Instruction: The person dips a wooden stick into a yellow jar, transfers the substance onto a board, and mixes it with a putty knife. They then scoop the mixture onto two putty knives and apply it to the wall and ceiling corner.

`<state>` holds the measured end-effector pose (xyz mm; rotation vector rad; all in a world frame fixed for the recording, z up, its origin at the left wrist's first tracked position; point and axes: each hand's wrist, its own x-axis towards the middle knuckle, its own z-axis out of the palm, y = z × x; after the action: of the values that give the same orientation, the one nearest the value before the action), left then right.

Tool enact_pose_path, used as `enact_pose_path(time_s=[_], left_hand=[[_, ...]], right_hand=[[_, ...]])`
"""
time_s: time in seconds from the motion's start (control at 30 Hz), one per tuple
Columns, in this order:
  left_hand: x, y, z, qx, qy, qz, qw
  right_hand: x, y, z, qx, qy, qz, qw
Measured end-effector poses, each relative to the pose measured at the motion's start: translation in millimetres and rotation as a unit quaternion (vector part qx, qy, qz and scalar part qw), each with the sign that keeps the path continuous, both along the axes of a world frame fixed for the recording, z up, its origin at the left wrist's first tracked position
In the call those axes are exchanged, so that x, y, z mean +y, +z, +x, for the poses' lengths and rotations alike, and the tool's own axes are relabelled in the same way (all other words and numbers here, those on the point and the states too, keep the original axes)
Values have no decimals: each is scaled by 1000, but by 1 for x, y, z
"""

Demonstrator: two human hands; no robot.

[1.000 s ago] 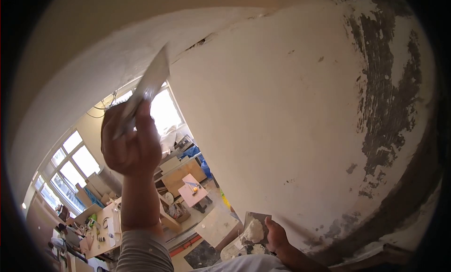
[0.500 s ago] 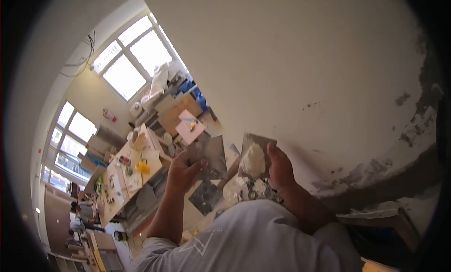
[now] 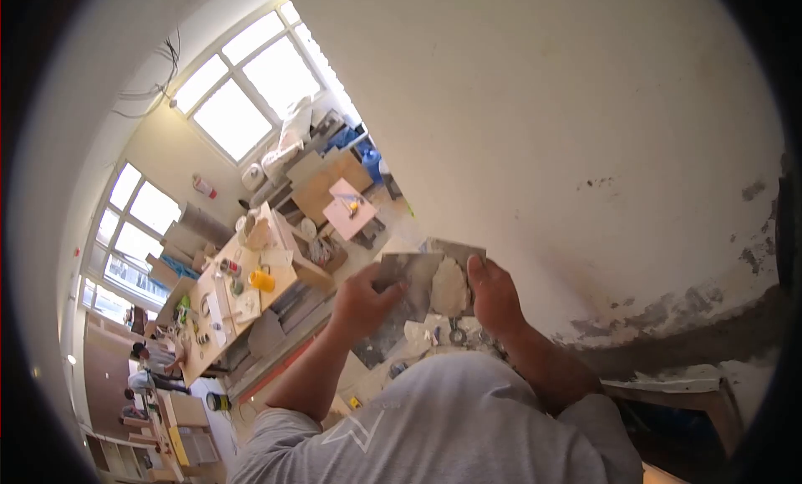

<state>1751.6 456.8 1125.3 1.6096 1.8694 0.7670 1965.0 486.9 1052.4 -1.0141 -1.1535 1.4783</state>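
My left hand (image 3: 365, 302) is closed on a flat grey putty blade (image 3: 411, 275), thumb on its near face. A second putty blade (image 3: 458, 247) is gripped along its right side by my right hand (image 3: 499, 302). On that blade sits a thick lump of off-white putty (image 3: 449, 288). The two blades meet in front of my chest, the left one's edge beside the lump; whether they touch cannot be made out. Handles, if any, are hidden by my fingers. Below the blades lie pale, messy scraps and a dark, dusty panel, partly covered by my hands.
A large plain wall (image 3: 543, 108) fills the right, with a rough patched strip (image 3: 660, 329) low down. A long worktable (image 3: 203, 363) at left carries a yellow container (image 3: 261, 281) and tools. A small pink-topped table (image 3: 344, 223) stands beyond. Persons (image 3: 154, 363) work far left.
My left hand has moved right, bringing its blade against or over the left part of the other blade, beside the putty. The view has shifted slightly.
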Motion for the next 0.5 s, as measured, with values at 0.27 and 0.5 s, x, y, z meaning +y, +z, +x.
enact_pose_path(time_s=[0.27, 0.5], left_hand=[[71, 79, -31, 114, -4, 519, 847], [108, 257, 17, 252, -66, 773, 579]], right_hand=[[9, -9, -8, -50, 11, 1, 999], [20, -58, -18, 167, 72, -108, 977]])
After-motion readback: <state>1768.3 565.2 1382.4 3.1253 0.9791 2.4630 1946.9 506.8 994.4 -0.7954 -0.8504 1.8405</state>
